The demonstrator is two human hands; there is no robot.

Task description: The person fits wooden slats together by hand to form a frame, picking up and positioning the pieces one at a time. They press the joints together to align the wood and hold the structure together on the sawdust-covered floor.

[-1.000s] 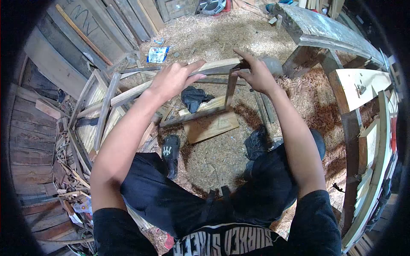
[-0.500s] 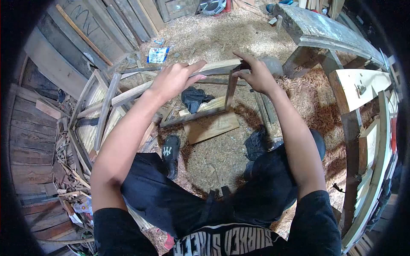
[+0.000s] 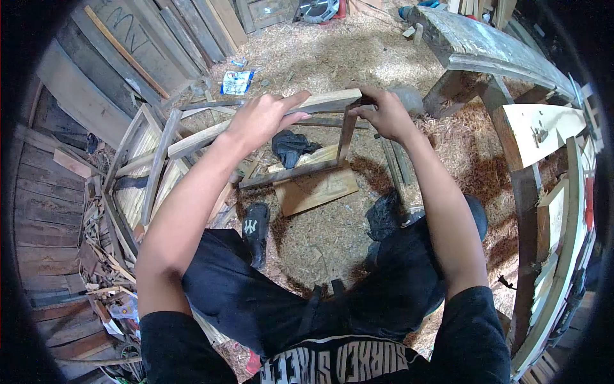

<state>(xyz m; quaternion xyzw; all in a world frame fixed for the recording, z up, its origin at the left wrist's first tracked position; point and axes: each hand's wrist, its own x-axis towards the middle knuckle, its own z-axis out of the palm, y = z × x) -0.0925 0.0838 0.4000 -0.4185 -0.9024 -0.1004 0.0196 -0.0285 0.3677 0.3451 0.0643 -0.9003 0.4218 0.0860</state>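
In front of my legs stands a wooden frame [image 3: 346,137] made of narrow rails, its top rail running from the left up to the right corner. My left hand [image 3: 263,118] is closed around that top rail, thumb on the near side and fingers over the top. At the right corner, where the top rail meets the short upright, my right hand [image 3: 387,115] grips with thumb and fingers; part of its hold is hidden. Below the frame's bottom rail is a flat board [image 3: 316,192]. Black crumpled plastic [image 3: 291,147] shows through the frame opening.
A second slatted frame [image 3: 157,166] leans at the left. Wood scraps [image 3: 96,256] are heaped by the left wall. On the right stand a plank bench [image 3: 492,54] and a pale board [image 3: 543,131]. A circular saw [image 3: 316,9] sits at the back on the shavings-covered floor.
My right index finger, raised before, has come down onto the corner of the frame. My left hand and the frame have hardly moved.
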